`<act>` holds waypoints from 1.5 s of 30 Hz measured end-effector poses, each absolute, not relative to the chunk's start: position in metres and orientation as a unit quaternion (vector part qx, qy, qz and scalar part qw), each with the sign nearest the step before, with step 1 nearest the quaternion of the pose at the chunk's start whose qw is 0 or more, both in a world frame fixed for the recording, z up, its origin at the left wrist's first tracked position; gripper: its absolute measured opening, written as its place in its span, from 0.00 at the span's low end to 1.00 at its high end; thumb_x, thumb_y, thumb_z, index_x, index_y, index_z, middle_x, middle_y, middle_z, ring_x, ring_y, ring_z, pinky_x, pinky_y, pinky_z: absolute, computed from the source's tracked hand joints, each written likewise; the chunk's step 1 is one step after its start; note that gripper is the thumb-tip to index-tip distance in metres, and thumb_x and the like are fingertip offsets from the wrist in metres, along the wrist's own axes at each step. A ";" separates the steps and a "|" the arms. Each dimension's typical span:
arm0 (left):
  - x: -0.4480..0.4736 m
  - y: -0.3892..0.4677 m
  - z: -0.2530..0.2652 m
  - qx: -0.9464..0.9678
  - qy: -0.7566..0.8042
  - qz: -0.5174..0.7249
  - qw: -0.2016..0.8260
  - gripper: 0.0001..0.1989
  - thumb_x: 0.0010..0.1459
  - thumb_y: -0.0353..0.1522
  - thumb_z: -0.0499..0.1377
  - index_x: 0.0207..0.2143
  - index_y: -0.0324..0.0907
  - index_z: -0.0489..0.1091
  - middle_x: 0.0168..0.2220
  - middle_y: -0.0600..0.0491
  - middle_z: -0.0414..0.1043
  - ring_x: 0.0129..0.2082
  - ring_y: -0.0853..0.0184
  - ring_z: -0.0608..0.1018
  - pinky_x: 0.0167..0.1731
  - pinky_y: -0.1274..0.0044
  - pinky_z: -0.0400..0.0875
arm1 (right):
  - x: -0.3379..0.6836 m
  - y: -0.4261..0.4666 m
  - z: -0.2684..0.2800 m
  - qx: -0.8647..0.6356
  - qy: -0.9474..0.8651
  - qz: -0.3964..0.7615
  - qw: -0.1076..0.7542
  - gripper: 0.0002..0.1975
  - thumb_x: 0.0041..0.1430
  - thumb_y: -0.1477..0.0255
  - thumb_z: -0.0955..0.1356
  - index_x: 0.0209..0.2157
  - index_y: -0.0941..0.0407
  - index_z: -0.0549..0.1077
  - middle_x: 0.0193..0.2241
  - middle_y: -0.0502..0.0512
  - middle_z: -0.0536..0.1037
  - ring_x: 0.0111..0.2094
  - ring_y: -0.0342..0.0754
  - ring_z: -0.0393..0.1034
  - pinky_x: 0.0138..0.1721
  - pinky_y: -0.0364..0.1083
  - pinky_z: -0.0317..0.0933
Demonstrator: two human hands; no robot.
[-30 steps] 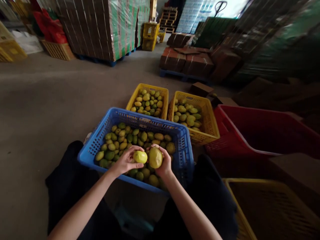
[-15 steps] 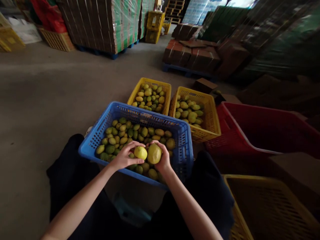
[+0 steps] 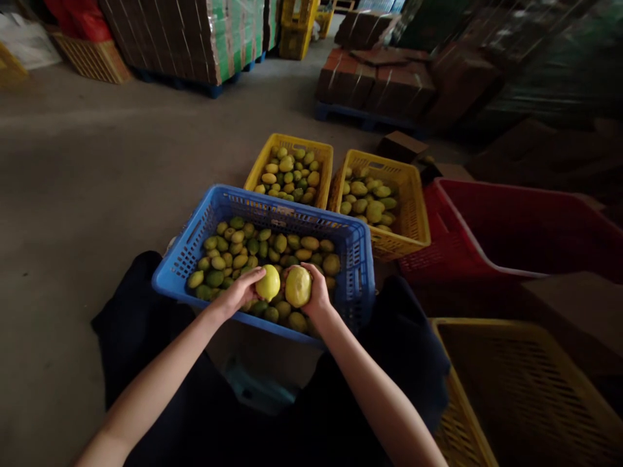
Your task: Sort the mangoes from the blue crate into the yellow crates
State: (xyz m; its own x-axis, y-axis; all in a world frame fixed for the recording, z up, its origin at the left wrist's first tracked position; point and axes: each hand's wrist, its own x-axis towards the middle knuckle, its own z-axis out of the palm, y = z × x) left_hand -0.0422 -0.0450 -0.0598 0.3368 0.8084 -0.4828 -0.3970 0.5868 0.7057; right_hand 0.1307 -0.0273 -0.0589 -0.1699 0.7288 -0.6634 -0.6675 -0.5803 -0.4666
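My left hand (image 3: 242, 289) is closed on a smaller yellow lemon (image 3: 268, 283), its thumb lying along the top. Close beside it, my right hand (image 3: 316, 293) grips a larger, paler lemon (image 3: 298, 287) with a blotchy skin. A narrow gap separates the two fruits. Both hands are above a blue plastic crate (image 3: 357, 272), which holds many green and yellow lemons (image 3: 240, 261) in a loose layer. The fingers under each held lemon are partly hidden.
Behind the blue crate stand a yellow crate (image 3: 328, 155) and a second yellow crate (image 3: 413, 217), both with lemons. A large red crate (image 3: 438, 246) is at the right, above another yellow crate (image 3: 462, 395). Wrapped carton stacks (image 3: 165, 39) and boxes on a blue pallet (image 3: 370, 120) stand farther back.
My left hand has turned its lemon, so its side now shows, and the fingers have moved beneath it. The two lemons are slightly farther apart. The view has tilted down a little.
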 end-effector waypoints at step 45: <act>-0.046 -0.072 -0.041 0.675 0.385 0.360 0.517 0.21 0.51 0.33 0.66 0.49 0.48 0.70 0.52 0.47 0.68 0.54 0.57 0.69 0.56 0.68 0.60 | 0.140 -0.032 -0.061 -0.385 -0.341 0.686 0.514 0.12 0.50 0.61 0.69 0.26 0.56 0.75 0.25 0.50 0.74 0.27 0.44 0.65 0.30 0.42 0.60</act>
State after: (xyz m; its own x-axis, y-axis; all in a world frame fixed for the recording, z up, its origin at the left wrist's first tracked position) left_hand -0.0465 -0.0724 -0.0411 0.4454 0.8911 0.0875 0.1475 -0.1694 0.9744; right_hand 0.1396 -0.0320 -0.0608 -0.1738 0.9685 -0.1781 -0.4436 -0.2385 -0.8639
